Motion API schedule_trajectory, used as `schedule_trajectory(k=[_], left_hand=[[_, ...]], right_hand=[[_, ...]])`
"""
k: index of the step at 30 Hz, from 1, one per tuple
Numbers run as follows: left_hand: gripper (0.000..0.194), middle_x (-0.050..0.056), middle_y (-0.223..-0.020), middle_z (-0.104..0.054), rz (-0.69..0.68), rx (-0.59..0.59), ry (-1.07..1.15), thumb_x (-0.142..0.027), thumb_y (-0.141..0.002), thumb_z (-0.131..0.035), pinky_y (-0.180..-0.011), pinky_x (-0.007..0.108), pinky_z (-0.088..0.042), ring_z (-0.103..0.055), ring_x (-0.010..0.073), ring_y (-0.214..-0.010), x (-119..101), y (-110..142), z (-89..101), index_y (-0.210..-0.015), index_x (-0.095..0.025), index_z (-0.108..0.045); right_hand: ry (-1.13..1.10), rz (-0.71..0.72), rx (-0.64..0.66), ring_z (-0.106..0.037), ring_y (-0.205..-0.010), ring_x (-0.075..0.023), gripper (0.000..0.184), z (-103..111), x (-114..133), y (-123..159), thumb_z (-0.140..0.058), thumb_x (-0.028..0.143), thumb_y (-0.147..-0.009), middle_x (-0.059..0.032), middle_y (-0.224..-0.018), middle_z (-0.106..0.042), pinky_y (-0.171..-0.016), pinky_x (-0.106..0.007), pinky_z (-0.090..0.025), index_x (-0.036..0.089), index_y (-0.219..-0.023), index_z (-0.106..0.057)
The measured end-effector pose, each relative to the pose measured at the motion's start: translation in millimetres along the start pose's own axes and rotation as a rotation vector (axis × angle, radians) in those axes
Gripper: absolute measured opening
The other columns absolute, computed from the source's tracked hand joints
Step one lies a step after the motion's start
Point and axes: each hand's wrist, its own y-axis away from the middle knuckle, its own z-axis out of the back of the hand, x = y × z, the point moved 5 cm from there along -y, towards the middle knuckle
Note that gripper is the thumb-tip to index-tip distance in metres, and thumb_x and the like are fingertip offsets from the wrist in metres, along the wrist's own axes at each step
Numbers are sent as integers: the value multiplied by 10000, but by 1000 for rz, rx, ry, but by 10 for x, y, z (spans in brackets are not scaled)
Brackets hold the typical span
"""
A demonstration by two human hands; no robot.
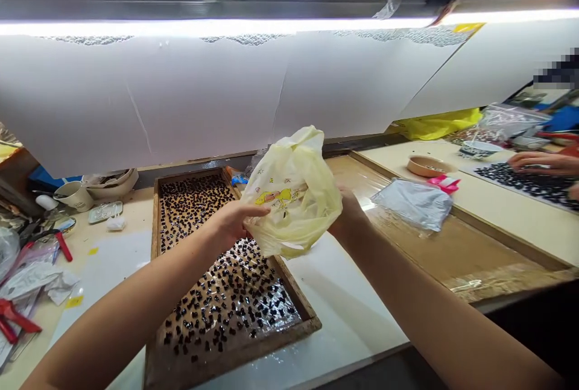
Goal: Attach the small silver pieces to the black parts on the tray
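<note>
Between my hands, above the table, is a pale yellow plastic bag (294,203) with a printed cartoon figure. My left hand (237,221) grips its left side, thumb lying over the front. On the right edge my right hand (346,212) holds the bag too; its fingers are mostly hidden behind the plastic. Below and to the left lies a wooden tray (294,333) lined with clear film, scattered with many small shiny black pieces (244,287). What the bag contains cannot be made out.
At the right lies a second wooden tray (497,251) with a grey plastic bag (414,203) on it. A brown round dish (429,165) stands behind. Another person's hand (543,164) is over black pieces at far right. Red-handled pliers (18,320) and cups lie left. A white panel (203,94) hangs low.
</note>
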Motion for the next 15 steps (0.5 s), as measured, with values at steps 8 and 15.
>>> schedule_trajectory(k=[8,15], left_hand=[[519,68,-970,-689,-7,66,60,-25,-486,-582,-786,302,-500,-640,197,-871,208,-87,-238,-983,-161,-644],[422,74,-805,-686,-68,19,27,39,-417,-467,-765,318,-505,-638,199,-784,272,-83,-282,-770,-114,-640]], right_hand=[[-174,-129,7,-625,-603,-274,332,31,-15,73,-593,543,-616,-85,-629,-663,-555,-440,-531,216,-675,-603],[-50,-134,-168,-605,-567,-219,254,200,-141,140,-671,404,-587,-49,-671,-638,-571,-414,-536,218,-713,-553]])
